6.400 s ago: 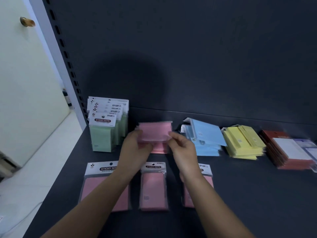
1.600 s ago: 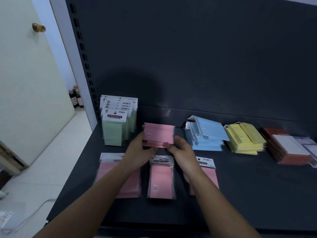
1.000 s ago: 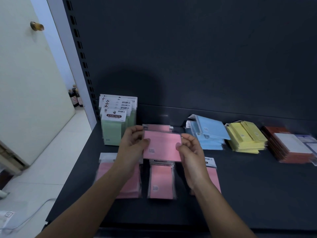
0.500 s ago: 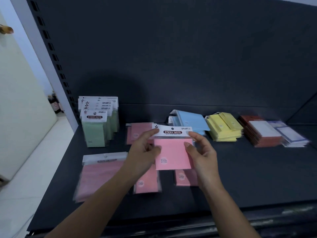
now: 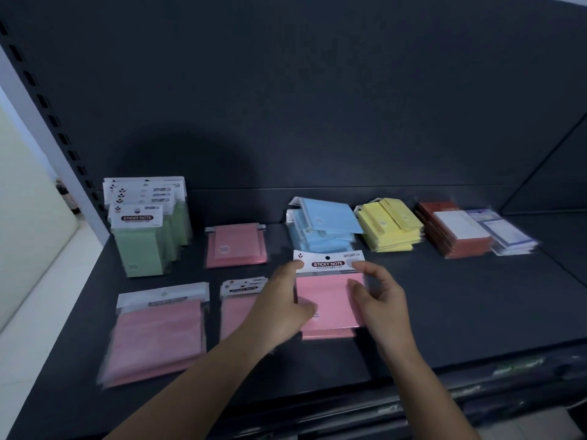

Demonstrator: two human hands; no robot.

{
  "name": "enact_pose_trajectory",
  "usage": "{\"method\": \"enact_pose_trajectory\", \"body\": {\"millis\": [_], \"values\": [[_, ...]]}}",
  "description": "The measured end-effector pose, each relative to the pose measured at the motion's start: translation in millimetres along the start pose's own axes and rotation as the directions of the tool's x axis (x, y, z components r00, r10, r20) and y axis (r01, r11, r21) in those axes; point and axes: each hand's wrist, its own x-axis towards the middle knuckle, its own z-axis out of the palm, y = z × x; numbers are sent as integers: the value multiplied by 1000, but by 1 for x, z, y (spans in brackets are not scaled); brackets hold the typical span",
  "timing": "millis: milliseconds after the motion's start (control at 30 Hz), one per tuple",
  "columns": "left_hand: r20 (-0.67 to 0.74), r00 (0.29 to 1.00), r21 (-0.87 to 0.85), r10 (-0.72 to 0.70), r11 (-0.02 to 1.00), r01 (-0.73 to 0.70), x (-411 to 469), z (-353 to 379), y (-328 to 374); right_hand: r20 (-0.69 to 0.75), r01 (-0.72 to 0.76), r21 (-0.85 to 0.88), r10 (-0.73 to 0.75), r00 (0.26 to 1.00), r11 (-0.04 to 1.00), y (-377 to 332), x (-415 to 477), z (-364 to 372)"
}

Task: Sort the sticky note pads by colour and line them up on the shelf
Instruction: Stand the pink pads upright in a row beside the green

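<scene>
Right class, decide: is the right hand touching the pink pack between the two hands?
Touching. The head view shows the right hand with its forefinger on the white header of the pink pack and its thumb on the pink face.

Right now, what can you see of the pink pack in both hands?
The held pink pack is a pink pad in a clear sleeve, topped by a white header card printed STICKY NOTE with a hang hole. It faces up, header away from the person. The left hand and right hand pinch its sides. It lies over a lower pink pack; contact unclear.
</scene>
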Motion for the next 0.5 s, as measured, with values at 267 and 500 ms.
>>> {"method": "enact_pose_trajectory", "body": {"millis": [267,500], "values": [[-333,942,-167,-44,986,-14,0,-40,-16,119,-54,134,38,992,989,-16,-3,46],[-486,860,-213,-155,975,55,-30,-95,-53,320,62,-41,-45,946,997,-29,-13,116]]}}
